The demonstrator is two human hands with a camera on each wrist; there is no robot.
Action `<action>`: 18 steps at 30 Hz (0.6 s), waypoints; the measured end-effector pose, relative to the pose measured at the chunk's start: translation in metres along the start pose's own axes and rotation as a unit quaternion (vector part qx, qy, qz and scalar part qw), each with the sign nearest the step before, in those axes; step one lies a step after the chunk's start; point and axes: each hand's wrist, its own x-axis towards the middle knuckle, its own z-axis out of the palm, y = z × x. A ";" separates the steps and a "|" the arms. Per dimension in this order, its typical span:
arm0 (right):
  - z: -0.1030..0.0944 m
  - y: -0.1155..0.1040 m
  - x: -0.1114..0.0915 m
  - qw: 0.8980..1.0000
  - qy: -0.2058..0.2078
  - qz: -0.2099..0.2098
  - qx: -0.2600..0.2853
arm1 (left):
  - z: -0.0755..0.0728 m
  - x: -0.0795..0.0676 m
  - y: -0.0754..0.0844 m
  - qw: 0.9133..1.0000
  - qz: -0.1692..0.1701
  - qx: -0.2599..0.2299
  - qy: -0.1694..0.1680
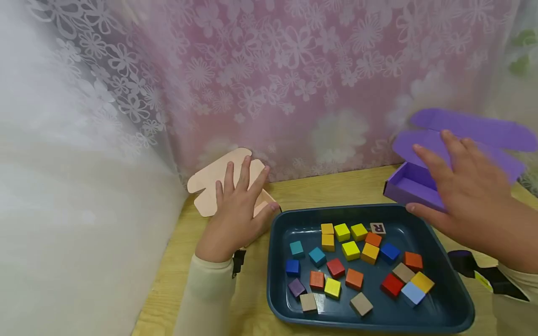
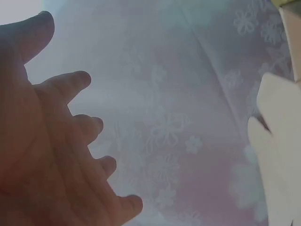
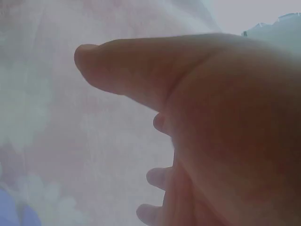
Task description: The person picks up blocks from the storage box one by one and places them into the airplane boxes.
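Note:
My left hand (image 1: 235, 212), fingers spread, overlaps a peach cardboard box (image 1: 218, 177) with its lid up in the head view; nothing is in its grasp. My right hand (image 1: 475, 196) is likewise spread and holds nothing, in front of a purple box (image 1: 409, 186) whose lid stands raised. Between the hands lies a dark blue tray (image 1: 445, 312) of small coloured cubes, among them a yellow cube (image 1: 350, 250), a red cube (image 1: 392, 285) and a purple cube (image 1: 296, 287). The left wrist view shows the peach box lid (image 2: 282, 141) to the right of the fingers.
A white cube bearing a letter R (image 1: 378, 228) sits at the tray's far side. Behind the wooden table (image 1: 168, 284) hangs a pink flowered curtain (image 1: 294, 93), and a white sheet (image 1: 75, 210) closes off the left.

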 end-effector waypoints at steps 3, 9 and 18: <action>-0.001 -0.012 0.005 0.999 -0.031 -0.019 0.006 | 0.003 -0.004 0.003 1.000 0.018 -0.009 -0.021; 0.010 -0.031 0.011 0.989 -0.138 -0.050 -0.003 | 0.017 -0.013 0.006 0.991 0.053 -0.023 -0.117; 0.063 -0.035 0.022 0.922 -0.365 -0.124 0.031 | 0.036 -0.016 0.018 0.966 0.051 -0.055 -0.249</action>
